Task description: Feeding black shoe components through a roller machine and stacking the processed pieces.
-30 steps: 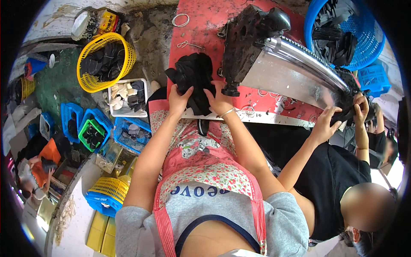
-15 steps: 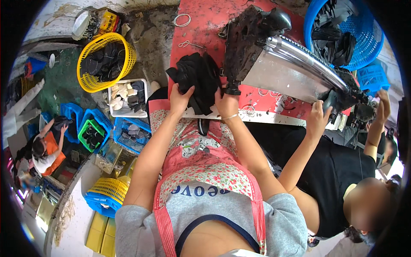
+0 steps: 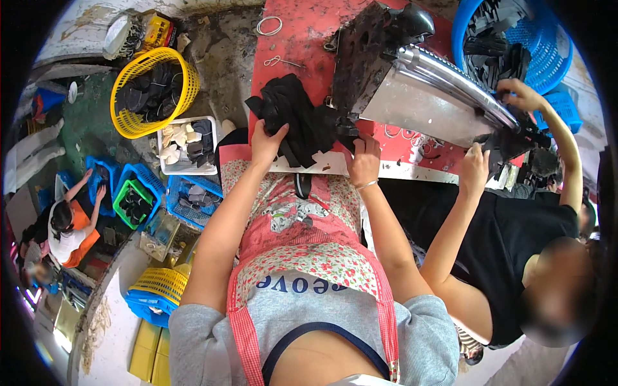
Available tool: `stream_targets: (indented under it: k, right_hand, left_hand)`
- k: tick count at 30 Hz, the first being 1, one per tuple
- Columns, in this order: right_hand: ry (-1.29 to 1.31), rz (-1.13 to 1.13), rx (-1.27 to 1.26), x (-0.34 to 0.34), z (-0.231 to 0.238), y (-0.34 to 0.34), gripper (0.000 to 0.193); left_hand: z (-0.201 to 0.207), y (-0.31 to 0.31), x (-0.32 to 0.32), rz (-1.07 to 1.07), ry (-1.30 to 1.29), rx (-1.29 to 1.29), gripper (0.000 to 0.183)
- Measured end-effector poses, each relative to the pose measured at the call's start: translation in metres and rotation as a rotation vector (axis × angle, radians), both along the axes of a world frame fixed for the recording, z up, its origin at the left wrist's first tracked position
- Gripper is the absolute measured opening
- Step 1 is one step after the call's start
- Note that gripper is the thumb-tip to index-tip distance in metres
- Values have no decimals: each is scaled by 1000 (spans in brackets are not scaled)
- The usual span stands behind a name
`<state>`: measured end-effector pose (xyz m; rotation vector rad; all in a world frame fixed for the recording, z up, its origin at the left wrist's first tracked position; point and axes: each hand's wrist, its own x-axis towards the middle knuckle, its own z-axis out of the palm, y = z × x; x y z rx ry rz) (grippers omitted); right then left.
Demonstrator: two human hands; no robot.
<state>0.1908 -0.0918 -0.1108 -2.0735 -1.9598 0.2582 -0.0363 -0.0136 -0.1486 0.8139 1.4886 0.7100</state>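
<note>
A crumpled bundle of black fabric pieces (image 3: 293, 119) lies at the near edge of the red worktable (image 3: 283, 38). My left hand (image 3: 266, 143) grips its left side, thumb on top. To the right, my right hand (image 3: 365, 161) has its fingers curled around the edge of a black fabric piece (image 3: 346, 139), just below the machine's near end. That piece's far part is hidden under the dark, grimy machine (image 3: 364, 64), which has a bright metal bar (image 3: 450, 77) and a grey plate.
At right, a co-worker in black (image 3: 508, 257) handles dark material at the machine's other end. A blue basket (image 3: 547, 45) of black pieces stands behind. Left are a yellow basket (image 3: 193, 90), a white tray (image 3: 187, 170) and blue crates (image 3: 212, 215). Wire loops (image 3: 269, 26) lie on the table.
My right hand has moved right, away from the bundle, drawing a black piece toward the machine's end. The co-worker's far hand has reached in toward the bar's end.
</note>
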Motion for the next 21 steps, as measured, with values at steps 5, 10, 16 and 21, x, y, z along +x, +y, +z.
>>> stream_targets:
  k: [5, 10, 16, 21]
  right_hand:
    - [3, -97, -80, -5, -18, 1, 41]
    - [21, -140, -129, -7, -13, 3, 38]
    - [915, -408, -327, 18, -29, -12, 28]
    - [1812, -710, -735, 7, 38, -3, 25]
  left_hand:
    - [-3, 0, -2, -25, 5, -26, 34]
    - [-4, -5, -3, 24, 48, 62, 41]
    - [10, -14, 2, 149, 70, 107, 38]
    - [-3, -21, -12, 48, 36, 36, 32]
